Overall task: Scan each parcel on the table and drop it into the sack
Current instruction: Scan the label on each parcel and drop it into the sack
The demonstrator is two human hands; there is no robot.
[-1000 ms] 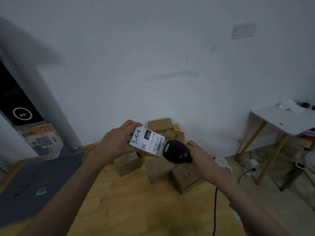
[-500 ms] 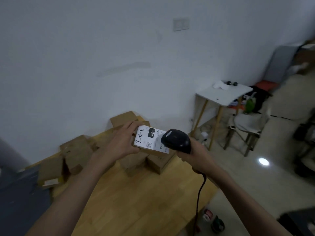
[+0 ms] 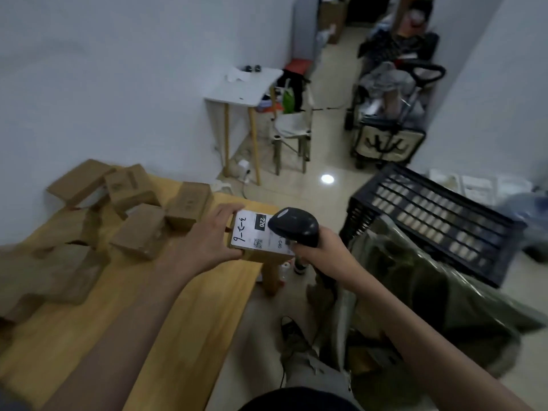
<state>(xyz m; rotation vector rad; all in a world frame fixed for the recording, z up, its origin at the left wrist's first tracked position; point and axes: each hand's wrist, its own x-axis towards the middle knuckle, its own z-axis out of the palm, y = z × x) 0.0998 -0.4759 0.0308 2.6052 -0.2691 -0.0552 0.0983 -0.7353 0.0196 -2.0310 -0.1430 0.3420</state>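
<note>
**Parcel under the scanner at the counter's edge**

A person's left hand (image 3: 204,241) grips a cardboard parcel (image 3: 258,241), white label up, above the near corner of the wooden counter (image 3: 184,307). The right hand (image 3: 318,247) clasps a black barcode scanner (image 3: 295,225), its head over the label. More brown parcels (image 3: 139,215) lie heaped on the counter. A greenish sack (image 3: 430,292) slumps on the floor beside a black crate (image 3: 439,215).
</note>
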